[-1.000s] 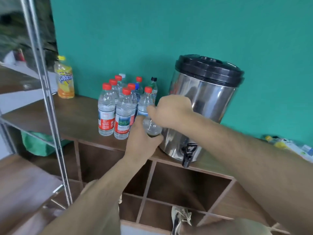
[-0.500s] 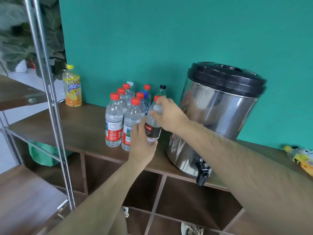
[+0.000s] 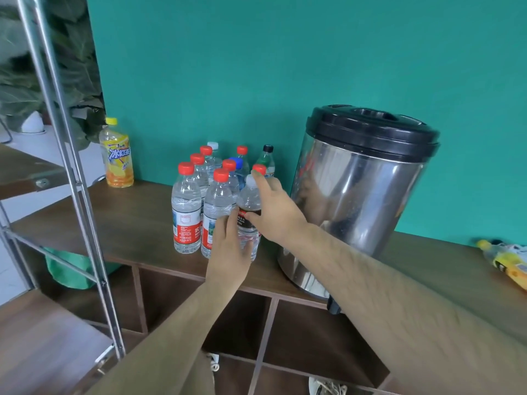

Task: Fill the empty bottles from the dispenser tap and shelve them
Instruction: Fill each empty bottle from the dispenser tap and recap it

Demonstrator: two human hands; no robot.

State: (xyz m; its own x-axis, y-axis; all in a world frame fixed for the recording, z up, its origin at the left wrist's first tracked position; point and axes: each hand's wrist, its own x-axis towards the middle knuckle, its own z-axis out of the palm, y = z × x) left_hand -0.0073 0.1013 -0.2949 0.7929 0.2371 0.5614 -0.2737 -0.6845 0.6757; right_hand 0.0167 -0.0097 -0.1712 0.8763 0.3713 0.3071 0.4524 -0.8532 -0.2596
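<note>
A clear water bottle with a dark label and a pale cap stands on the wooden shelf top, at the right edge of a cluster of red-capped water bottles. My left hand grips its lower body from the front. My right hand has its fingers stretched out, the index finger by the cap and the thumb on the label. Right of the bottle stands the steel dispenser with a black lid. Its black tap peeks out from under my right forearm.
A yellow drink bottle stands at the back left of the shelf top. A metal rack post rises on the left. Open cubbies lie below the top. A yellow-labelled bottle lies at the far right.
The bottle has gone from tilted in the air to upright beside the cluster. My right hand has come off the cap and spread its fingers. The view has shifted closer.
</note>
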